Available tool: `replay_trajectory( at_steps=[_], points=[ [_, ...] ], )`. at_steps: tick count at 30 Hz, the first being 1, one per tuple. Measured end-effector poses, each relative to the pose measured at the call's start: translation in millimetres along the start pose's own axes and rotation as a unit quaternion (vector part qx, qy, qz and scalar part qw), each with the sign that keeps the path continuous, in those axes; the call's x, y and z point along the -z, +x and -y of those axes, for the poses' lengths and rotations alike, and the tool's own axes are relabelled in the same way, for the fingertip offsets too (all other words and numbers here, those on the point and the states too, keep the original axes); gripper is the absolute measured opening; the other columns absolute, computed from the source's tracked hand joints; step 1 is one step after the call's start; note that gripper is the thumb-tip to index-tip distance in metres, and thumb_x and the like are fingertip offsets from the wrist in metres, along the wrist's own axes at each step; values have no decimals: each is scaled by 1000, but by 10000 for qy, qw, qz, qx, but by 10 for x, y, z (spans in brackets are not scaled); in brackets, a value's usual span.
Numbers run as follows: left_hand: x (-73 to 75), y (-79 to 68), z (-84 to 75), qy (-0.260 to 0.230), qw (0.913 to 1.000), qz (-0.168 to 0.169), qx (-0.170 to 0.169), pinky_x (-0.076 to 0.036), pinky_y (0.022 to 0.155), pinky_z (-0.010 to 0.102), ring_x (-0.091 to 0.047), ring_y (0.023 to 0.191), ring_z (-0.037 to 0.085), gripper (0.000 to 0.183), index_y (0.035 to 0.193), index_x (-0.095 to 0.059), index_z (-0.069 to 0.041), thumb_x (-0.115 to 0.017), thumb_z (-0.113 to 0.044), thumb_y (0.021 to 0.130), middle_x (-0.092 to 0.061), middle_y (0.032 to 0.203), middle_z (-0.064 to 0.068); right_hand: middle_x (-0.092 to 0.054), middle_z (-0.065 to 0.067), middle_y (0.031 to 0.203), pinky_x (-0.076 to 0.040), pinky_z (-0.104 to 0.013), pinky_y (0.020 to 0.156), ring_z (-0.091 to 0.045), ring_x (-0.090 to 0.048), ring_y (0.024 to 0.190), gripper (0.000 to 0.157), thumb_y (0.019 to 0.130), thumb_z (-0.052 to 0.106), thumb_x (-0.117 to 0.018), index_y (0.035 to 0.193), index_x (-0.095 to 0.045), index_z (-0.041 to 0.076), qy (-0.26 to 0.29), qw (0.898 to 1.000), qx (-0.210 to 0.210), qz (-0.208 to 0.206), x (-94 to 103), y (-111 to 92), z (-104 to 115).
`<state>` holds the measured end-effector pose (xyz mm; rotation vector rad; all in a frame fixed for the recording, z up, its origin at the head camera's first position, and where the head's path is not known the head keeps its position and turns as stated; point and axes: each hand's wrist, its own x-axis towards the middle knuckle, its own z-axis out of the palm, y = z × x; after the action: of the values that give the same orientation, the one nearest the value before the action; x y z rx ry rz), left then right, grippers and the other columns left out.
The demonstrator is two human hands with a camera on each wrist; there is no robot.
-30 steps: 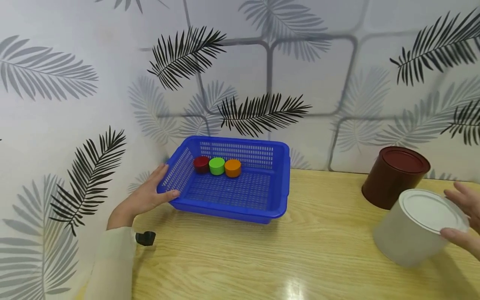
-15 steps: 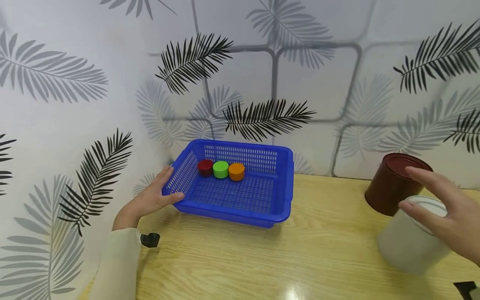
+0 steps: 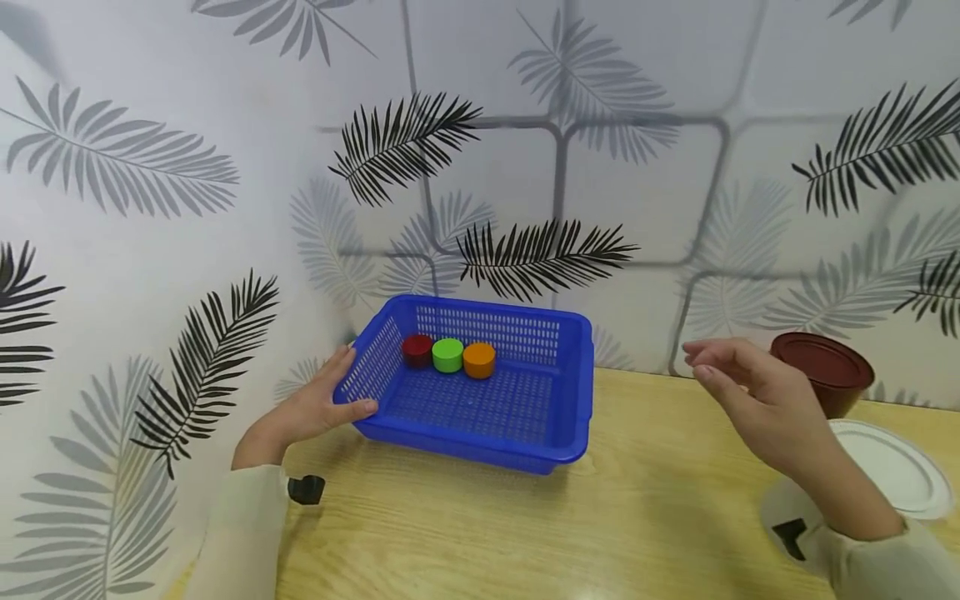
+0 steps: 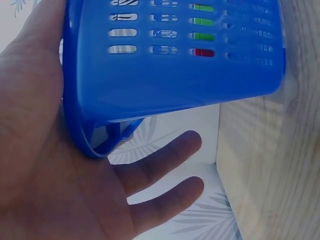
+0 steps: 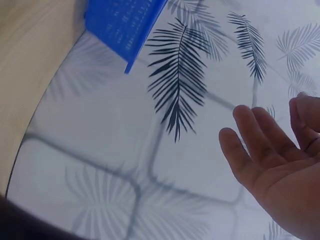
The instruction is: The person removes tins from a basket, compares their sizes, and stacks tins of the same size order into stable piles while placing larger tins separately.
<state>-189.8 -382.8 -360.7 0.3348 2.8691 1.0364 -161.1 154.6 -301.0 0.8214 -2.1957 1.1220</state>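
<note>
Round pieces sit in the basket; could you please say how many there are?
3, in a row in the basket: the red piece at left, the green piece between, the orange piece at right, all toward the basket's far side. Its near side might hide more.

The blue basket (image 3: 474,451) beside me looks like smooth plastic with a soft gloss; the small round caps (image 3: 447,355) inside also look plastic. The counter (image 3: 450,537) shows wood grain under a sheen. At right, the white tub (image 3: 896,471) looks smooth. My left sleeve (image 3: 243,529) is matt cloth.
</note>
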Motion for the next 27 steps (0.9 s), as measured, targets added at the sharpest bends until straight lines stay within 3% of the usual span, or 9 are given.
replay_trajectory(
  at_steps=[5,9,14,18,21,24,27],
  points=[
    [-57,-1,-16,9,9998,214,52,-8,113,69,3,150,46,108,161,-7,-1,-71,-51,90,3,167,23,-73,3,107,-48,-13,76,-3,-66,97,14,101,3,-60,90,-66,10,-56,9991,-85,400,-288,121,51],
    [-58,-34,-38,67,9994,310,148,-9,113,70,3,150,47,110,161,-6,0,-72,-52,90,4,166,23,-74,-1,98,-54,-29,77,-15,-69,94,23,107,16,-53,98,-74,11,-52,9943,-600,878,-509,313,183],
    [-31,-71,-70,134,9991,354,210,-11,113,70,2,150,47,112,161,-5,2,-72,-52,90,5,166,23,-73,-10,105,-55,-48,86,-26,-71,96,37,111,22,-42,90,-66,4,626,9821,-972,1489,-769,683,292],
    [-26,-58,-88,201,9991,359,138,-13,113,69,1,150,47,111,160,-4,2,-72,-52,90,4,166,24,-65,-15,121,-52,-51,93,-28,-71,99,16,102,-2,-34,99,-49,2,1461,9679,-1082,1736,-973,962,286],
    [-22,-40,-107,235,9990,363,71,-13,114,68,0,150,47,112,160,-4,4,-71,-52,90,4,166,24,-62,-13,123,-54,-46,87,-27,-70,100,23,92,-8,-34,108,-48,2,1610,9642,-1250,1696,-1141,1141,248],
    [-6,-33,-134,267,9988,397,102,-14,114,67,0,150,47,114,160,-4,3,-71,-54,89,5,166,24,-60,-13,124,-54,-40,75,-26,-70,98,26,92,-3,-41,116,-52,3,1500,9641,-1444,1646,-1359,1297,157],
    [17,-41,-150,292,9984,437,204,-14,114,67,1,150,47,115,160,-3,2,-71,-56,89,6,166,24,-60,-16,125,-52,-40,71,-30,-69,97,34,93,2,-45,126,-51,5,1426,9606,-1737,1635,-1647,1415,-5]
  ],
)
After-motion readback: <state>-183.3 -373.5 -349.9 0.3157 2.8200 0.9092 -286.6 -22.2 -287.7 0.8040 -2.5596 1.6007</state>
